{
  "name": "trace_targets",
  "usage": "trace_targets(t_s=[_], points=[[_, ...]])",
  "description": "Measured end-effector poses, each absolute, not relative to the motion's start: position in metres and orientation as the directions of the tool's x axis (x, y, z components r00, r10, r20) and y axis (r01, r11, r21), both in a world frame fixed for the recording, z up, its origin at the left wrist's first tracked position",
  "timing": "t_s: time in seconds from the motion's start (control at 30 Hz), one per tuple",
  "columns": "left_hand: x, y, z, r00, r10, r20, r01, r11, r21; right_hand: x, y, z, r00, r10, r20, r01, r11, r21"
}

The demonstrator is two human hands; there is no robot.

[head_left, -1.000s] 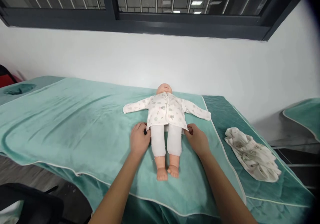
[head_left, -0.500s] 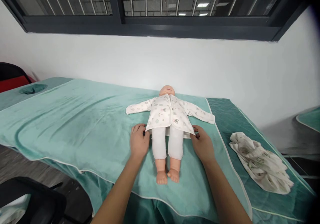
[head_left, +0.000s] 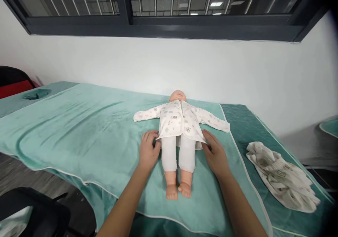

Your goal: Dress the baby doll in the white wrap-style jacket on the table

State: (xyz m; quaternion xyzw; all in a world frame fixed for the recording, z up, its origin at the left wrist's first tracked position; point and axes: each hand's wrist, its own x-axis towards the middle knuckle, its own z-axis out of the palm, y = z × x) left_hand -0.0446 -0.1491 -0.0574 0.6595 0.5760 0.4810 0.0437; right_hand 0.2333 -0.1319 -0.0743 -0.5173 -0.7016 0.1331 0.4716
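A baby doll [head_left: 177, 96] lies on its back, feet toward me, on a light green cloth. It wears a white printed baby jacket [head_left: 171, 122] with sleeves spread out, and its legs are in white fabric with bare feet showing. At the jacket's left lower corner, my left hand [head_left: 150, 150] rests with fingers bent and thumb apart, touching the hem. My right hand [head_left: 217, 154] lies beside the opposite corner, fingers stretched out and fingertips at the hem. Neither hand visibly grips the fabric.
The light green cloth [head_left: 79, 131] covers a bed against a white wall beneath a barred window [head_left: 163, 27]. Crumpled white clothing [head_left: 282, 177] lies on the darker green cover [head_left: 235, 119] at right. A black chair [head_left: 39, 209] stands at lower left.
The fingers of my right hand have straightened from a pinch on the hem. My left hand has shifted slightly, its thumb now apart from the fingers. The doll stays in place.
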Motion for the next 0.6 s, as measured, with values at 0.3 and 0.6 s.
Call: trace_targets(t_s=[0.3, 0.6], points=[[-0.045, -0.149, -0.058, -0.180, 0.831, 0.527, 0.653, -0.299, 0.696, 0.223, -0.129, -0.049, -0.003, 0.836, 0.549, 0.321, 0.521, -0.791], [-0.046, -0.149, -0.058, -0.202, 0.858, 0.473, 0.623, -0.260, 0.738, 0.166, -0.020, 0.028, -0.238, 0.902, 0.361, 0.526, 0.432, -0.733]])
